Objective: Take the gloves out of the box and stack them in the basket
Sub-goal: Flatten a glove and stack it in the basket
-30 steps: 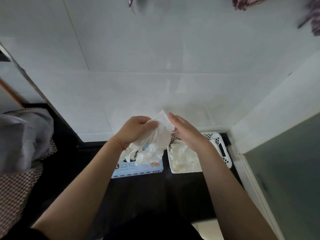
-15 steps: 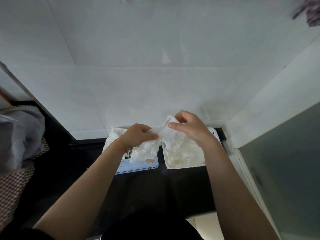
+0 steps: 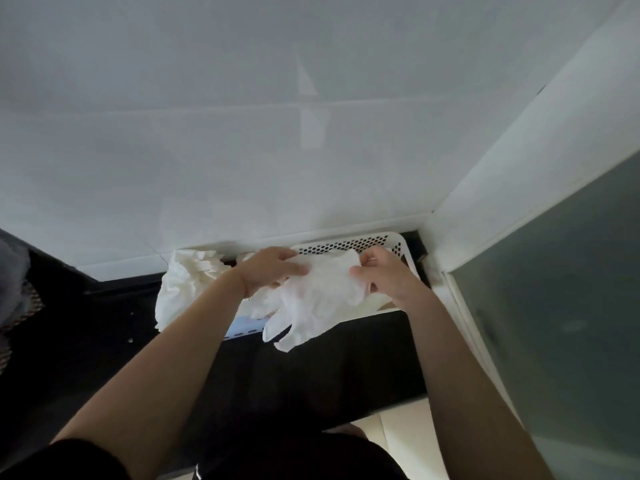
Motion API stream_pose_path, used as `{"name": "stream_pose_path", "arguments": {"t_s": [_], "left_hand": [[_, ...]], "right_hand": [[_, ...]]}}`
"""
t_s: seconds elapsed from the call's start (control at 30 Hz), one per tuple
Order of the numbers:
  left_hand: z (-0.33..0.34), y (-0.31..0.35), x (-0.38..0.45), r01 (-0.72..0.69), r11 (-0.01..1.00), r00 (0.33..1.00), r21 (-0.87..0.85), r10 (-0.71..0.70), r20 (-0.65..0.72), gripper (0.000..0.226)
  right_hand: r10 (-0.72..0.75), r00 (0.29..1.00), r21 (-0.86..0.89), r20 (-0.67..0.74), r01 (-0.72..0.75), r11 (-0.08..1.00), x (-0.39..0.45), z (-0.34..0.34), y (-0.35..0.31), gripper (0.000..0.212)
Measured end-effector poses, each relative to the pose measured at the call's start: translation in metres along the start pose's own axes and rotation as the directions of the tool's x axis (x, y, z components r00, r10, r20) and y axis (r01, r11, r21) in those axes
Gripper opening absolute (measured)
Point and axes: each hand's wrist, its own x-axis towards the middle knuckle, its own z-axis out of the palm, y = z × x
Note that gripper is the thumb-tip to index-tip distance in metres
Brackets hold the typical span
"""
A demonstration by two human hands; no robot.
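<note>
A white disposable glove [image 3: 318,299] hangs spread between both hands, its fingers pointing down toward me. My left hand [image 3: 273,268] pinches its cuff on the left and my right hand [image 3: 381,271] pinches the cuff on the right. They hold it above the white perforated basket [image 3: 398,244], which stands against the wall. The light blue glove box [image 3: 242,327] lies left of the basket, mostly hidden by my left forearm. Crumpled white gloves [image 3: 187,282] bulge out of the box on its left side.
Box and basket stand on a black counter [image 3: 311,372] against a white tiled wall [image 3: 277,150]. A white frame with frosted glass [image 3: 554,289] closes the right side. A grey cloth on a checked basket [image 3: 14,292] sits at the far left.
Both hands have carried the glove rightward from above the box to above the basket and spread it out flat. The camera has tilted and come closer.
</note>
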Motion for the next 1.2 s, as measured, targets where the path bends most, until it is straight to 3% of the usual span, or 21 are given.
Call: {"name": "stream_pose_path", "arguments": {"t_s": [0.13, 0.37, 0.43, 0.5, 0.6, 0.63, 0.7, 0.77, 0.97, 1.13, 1.2], "left_hand": [[0.019, -0.005, 0.039, 0.018, 0.956, 0.996, 0.294, 0.008, -0.088, 0.024], [0.048, 0.007, 0.092, 0.026, 0.862, 0.969, 0.506, 0.103, -0.225, 0.014], [0.062, 0.008, 0.099, 0.059, 0.844, 0.941, 0.533, 0.131, -0.311, 0.023], [0.082, 0.006, 0.102, 0.027, 0.754, 0.866, 0.656, 0.310, -0.392, 0.034], [0.116, 0.001, 0.093, -0.153, 0.533, 0.720, 0.832, 0.637, -0.276, 0.042], [0.127, -0.003, 0.092, -0.185, 0.484, 0.749, 0.855, 0.633, -0.196, 0.044], [0.144, -0.012, 0.090, -0.172, 0.449, 0.879, 0.877, 0.472, -0.069, 0.056], [0.148, -0.020, 0.090, -0.106, 0.438, 0.950, 0.893, 0.310, -0.040, 0.067], [0.125, -0.015, 0.086, -0.094, 0.442, 0.982, 0.892, 0.191, 0.009, 0.081], [0.108, -0.006, 0.080, -0.063, 0.297, 0.998, 0.953, 0.031, 0.057, 0.091], [0.111, 0.000, 0.077, -0.078, 0.367, 0.997, 0.927, 0.050, 0.064, 0.087]], "right_hand": [[0.038, 0.995, -0.079, -0.097, -0.046, 0.996, 0.015, -0.004, 0.035, 0.018], [-0.066, 0.987, -0.187, -0.146, 0.038, 0.982, 0.040, -0.042, 0.049, 0.015], [-0.075, 0.983, -0.265, -0.165, 0.029, 0.964, 0.048, -0.053, 0.055, 0.021], [-0.072, 0.980, -0.305, -0.188, 0.012, 0.952, 0.057, -0.062, 0.062, 0.030], [-0.090, 0.978, -0.348, -0.188, 0.019, 0.937, 0.063, -0.065, 0.069, 0.037], [-0.103, 0.977, -0.361, -0.185, 0.030, 0.932, 0.065, -0.065, 0.071, 0.038], [-0.130, 0.976, -0.412, -0.172, 0.048, 0.910, 0.068, -0.065, 0.073, 0.037], [-0.158, 0.976, -0.477, -0.149, 0.069, 0.876, 0.069, -0.066, 0.073, 0.039], [-0.170, 0.978, -0.557, -0.122, 0.074, 0.827, 0.075, -0.070, 0.079, 0.045], [-0.173, 0.977, -0.629, -0.123, 0.058, 0.775, 0.076, -0.062, 0.081, 0.048], [-0.179, 0.975, -0.666, -0.128, 0.049, 0.744, 0.074, -0.060, 0.080, 0.047]]}}
